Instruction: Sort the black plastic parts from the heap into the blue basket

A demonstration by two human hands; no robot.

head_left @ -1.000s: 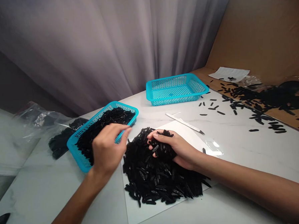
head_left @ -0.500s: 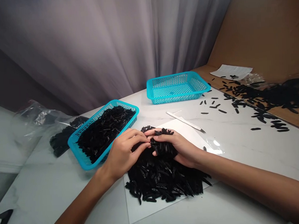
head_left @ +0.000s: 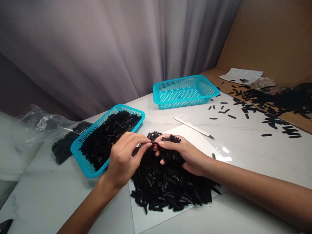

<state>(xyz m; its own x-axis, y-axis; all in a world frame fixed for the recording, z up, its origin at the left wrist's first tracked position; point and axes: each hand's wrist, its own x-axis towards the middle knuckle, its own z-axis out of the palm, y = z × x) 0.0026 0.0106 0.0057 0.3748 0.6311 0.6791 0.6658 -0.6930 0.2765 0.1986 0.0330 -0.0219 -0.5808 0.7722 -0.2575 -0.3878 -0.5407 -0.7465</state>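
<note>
My left hand (head_left: 126, 156) is closed in a pinch on one end of a small, narrow black clip-like piece (head_left: 154, 143). The thumb and forefinger of my right hand (head_left: 185, 151) meet the piece's other end. In that right palm lies a bunch of similar black pieces (head_left: 171, 155), held by the curled fingers. Both hands are above a large heap of black pieces (head_left: 170, 189), which lies on a white sheet (head_left: 146, 224). Some of the heap is hidden behind the hands.
A blue basket (head_left: 87, 171) full of black pieces stands at left, beside a clear plastic bag (head_left: 41, 123). Behind is a second blue basket (head_left: 186, 103), its perforated bottom showing. A white-handled tool (head_left: 193, 127) lies on the table. More pieces (head_left: 272, 102) are scattered at right.
My left hand has drawn slightly left, away from the right fingers. A single black piece now shows stretched between the two fingertips. The right hand has barely moved.
</note>
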